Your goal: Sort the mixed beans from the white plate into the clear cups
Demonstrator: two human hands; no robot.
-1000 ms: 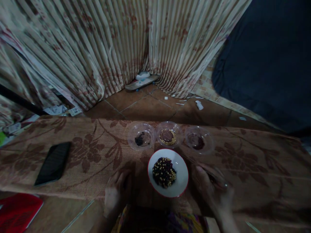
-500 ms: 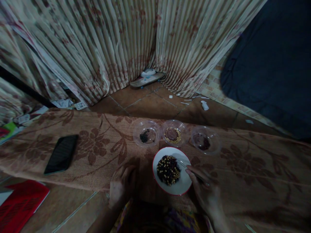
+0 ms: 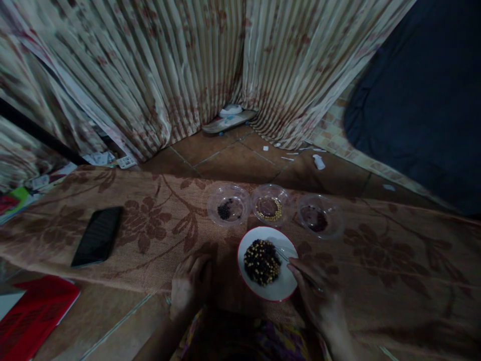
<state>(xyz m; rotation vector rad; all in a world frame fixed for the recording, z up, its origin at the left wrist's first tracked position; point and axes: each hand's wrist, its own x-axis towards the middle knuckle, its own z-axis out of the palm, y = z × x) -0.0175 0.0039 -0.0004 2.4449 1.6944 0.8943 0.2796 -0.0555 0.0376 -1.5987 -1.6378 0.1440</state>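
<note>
My right hand [image 3: 315,288] is closed around thin metal tweezers [image 3: 283,249], whose tips reach to the beans in a white plate with a red rim [image 3: 287,286]. Dark and yellow beans [image 3: 262,262] lie mixed in a heap on its left side. Behind the plate stand three clear plastic bowls: the left bowl [image 3: 214,213] has a few black beans, the middle bowl [image 3: 256,193] yellow ones, the right bowl [image 3: 335,220] dark red ones. My left hand [image 3: 190,281] rests on the cloth left of the plate, fingers curled together, with nothing seen in it.
A brown floral cloth [image 3: 150,271] covers the narrow table. On its left lies a black phone [image 3: 98,235]. A red printed sheet [image 3: 37,316] is below at the left. Beyond the table are a skateboard [image 3: 229,122], white scraps on the tiled floor, and striped curtains [image 3: 188,65].
The whole view has shifted slightly. My right hand keeps the tweezers at the heap's right edge, their tips a little apart from before; my left hand stays in place.
</note>
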